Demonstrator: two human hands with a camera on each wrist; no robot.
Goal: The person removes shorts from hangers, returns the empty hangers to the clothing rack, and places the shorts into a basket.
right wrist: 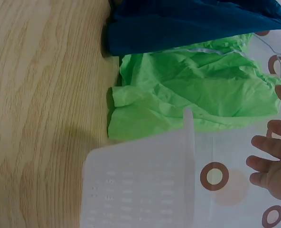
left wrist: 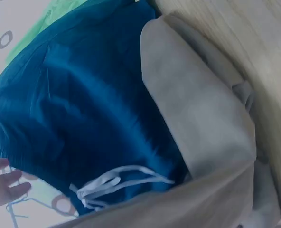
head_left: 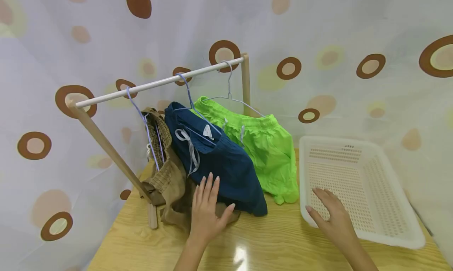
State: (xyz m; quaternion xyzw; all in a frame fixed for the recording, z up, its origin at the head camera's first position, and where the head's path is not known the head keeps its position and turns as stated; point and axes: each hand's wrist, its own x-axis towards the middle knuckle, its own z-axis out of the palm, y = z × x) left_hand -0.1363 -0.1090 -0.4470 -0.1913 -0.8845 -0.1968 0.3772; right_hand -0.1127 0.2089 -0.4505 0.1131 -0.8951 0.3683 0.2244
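Note:
On a small rack hang brown shorts, navy shorts with a white drawstring, and bright green shorts, each on a wire hanger. My left hand, fingers extended, overlaps the lower part of the navy and brown shorts in the head view. The left wrist view shows the navy shorts beside a brown leg, with fingertips at the left edge. My right hand is held with fingers spread over the near left side of a white plastic basket, holding nothing.
The rack's white rod slants from near left to far right between wooden posts. A wooden table lies under everything. Behind stands a white curtain patterned with brown circles.

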